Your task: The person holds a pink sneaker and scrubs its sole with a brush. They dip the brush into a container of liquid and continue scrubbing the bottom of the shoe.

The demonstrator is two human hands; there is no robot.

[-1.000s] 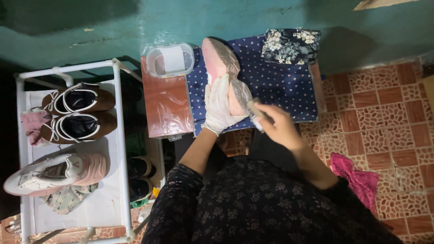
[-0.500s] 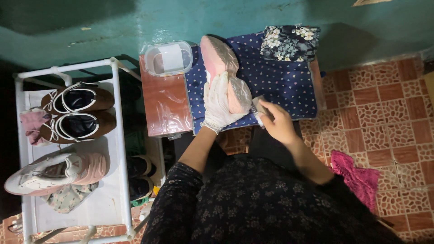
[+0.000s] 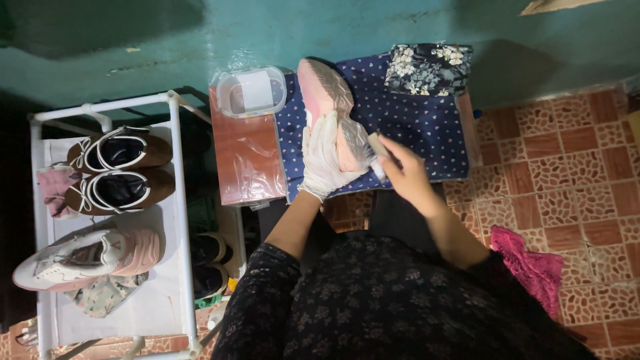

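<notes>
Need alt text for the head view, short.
Seen from above, a gloved left hand steadies a pink sneaker on a dotted blue cloth while the bare right hand presses a small tool to it. A white shoe rack stands left.

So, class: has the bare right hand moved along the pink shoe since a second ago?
Yes. The right hand slid slightly up the pink shoe, toward the wall end of the blue dotted cloth.

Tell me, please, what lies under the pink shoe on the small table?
The pink shoe rests on a dotted blue cloth covering the table. The gloved left hand hides its heel; the tabletop beneath the cloth is covered.
</notes>
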